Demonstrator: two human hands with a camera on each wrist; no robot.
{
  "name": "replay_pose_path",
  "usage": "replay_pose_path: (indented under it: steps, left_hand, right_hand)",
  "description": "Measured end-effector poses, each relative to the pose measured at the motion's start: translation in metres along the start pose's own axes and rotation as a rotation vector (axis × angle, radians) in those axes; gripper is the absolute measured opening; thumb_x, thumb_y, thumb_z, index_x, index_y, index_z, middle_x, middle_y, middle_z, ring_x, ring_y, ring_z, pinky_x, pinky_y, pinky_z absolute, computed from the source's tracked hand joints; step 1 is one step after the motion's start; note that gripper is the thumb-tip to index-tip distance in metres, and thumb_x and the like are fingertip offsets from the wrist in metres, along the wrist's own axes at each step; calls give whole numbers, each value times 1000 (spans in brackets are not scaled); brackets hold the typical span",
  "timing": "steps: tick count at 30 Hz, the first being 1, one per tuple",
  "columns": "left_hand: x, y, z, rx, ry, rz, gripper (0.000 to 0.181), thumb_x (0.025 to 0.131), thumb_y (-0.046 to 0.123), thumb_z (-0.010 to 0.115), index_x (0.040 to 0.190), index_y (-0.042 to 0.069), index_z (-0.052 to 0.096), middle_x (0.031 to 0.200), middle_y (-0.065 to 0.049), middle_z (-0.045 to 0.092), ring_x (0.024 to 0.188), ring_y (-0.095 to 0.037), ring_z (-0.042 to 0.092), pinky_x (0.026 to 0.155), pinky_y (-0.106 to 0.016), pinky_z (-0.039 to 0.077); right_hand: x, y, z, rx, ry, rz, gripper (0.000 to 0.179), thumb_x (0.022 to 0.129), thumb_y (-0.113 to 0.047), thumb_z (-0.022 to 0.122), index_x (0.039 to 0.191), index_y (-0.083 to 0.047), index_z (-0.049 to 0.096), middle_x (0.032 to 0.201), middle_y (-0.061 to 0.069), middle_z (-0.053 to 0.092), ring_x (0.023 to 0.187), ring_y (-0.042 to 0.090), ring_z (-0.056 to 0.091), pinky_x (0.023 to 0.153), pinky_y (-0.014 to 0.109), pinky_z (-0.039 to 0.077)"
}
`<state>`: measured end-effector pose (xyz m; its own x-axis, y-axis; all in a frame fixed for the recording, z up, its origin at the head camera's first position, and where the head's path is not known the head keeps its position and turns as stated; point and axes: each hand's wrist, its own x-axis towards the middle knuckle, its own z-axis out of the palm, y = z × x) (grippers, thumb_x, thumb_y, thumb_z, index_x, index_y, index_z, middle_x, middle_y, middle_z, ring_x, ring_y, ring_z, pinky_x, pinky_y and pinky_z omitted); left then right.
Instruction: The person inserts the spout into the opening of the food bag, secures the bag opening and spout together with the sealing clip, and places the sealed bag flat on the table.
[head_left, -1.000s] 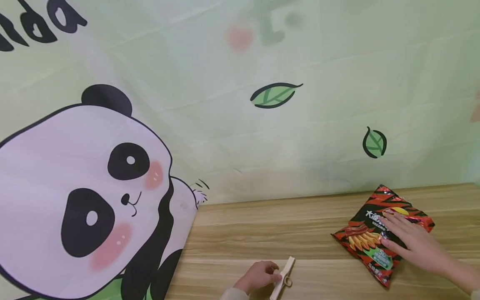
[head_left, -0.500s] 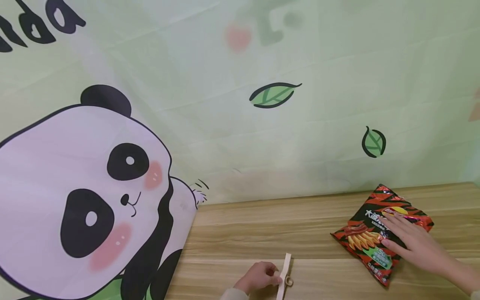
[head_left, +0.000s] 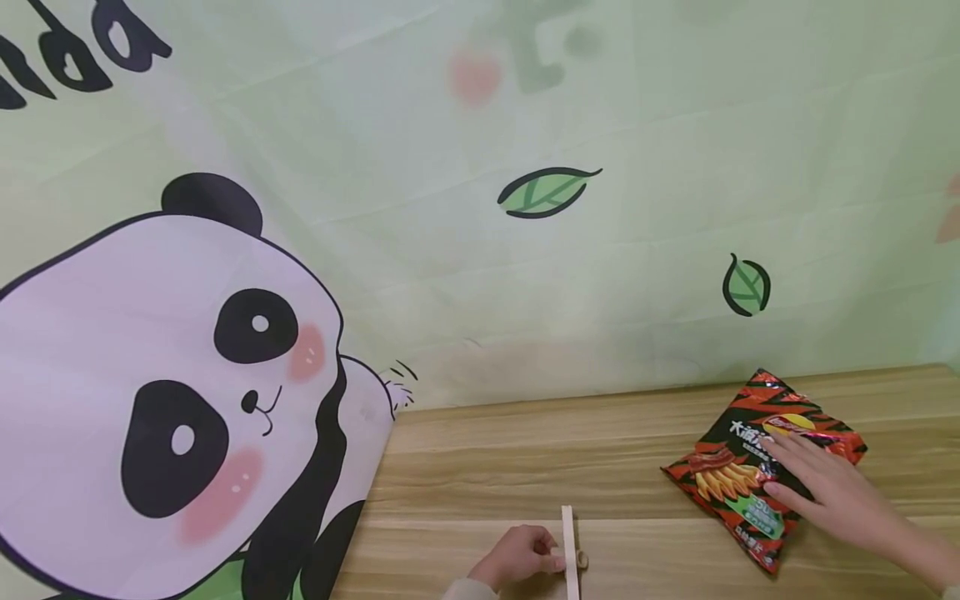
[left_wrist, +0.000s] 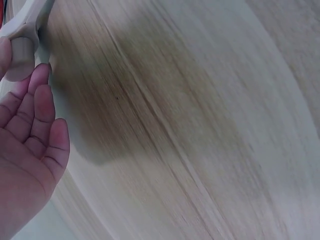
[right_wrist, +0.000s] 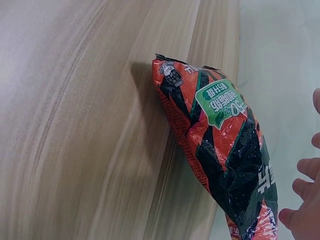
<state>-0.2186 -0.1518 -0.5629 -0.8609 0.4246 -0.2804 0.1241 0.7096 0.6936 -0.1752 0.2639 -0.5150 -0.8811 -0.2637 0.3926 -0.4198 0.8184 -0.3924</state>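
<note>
My left hand (head_left: 517,557) is low near the front of the table. It pinches a slim beige bag clip (head_left: 569,542), a long bar with a small ring at its right side. In the left wrist view, thumb and fingertips hold the round knob (left_wrist: 21,57) of this clip at the upper left; the other fingers curve loosely. On the right, a red and black bag of potato chips (head_left: 742,467) lies slanted on the table. My right hand (head_left: 821,483) rests on it with fingers spread nearly straight. The right wrist view shows the bag plump and wrinkled.
The wood-grain table (head_left: 450,467) reaches back to a pale green cloth backdrop (head_left: 637,250). A large printed panda (head_left: 225,375) covers the cloth on the left, hanging beside the table's left edge.
The bag clip has turned in my left hand from slanting right to nearly straight away from me, its narrow side now more visible. My right hand and the chip bag keep their place.
</note>
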Motion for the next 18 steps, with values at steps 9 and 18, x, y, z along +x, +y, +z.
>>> replay_pose_path:
  steps: [9, 18]
  left_hand:
    - [1, 4, 2, -18, 46, 46, 16, 75, 21, 69, 77, 8, 60, 66, 8, 56, 61, -1, 45, 57, -18, 38]
    - [2, 8, 1, -72, 92, 100, 17, 74, 13, 69, 81, 3, 58, 65, 9, 51, 59, 1, 44, 55, -17, 38]
  right_hand:
    - [-1, -1, 1, -5, -8, 9, 53, 87, -27, 54, 133, -5, 37, 129, 28, 40, 133, 33, 17, 109, 39, -7]
    - [1, -2, 4, 0, 21, -25, 51, 86, -26, 56, 131, -8, 41, 128, 26, 43, 136, 17, 11, 106, 51, 6]
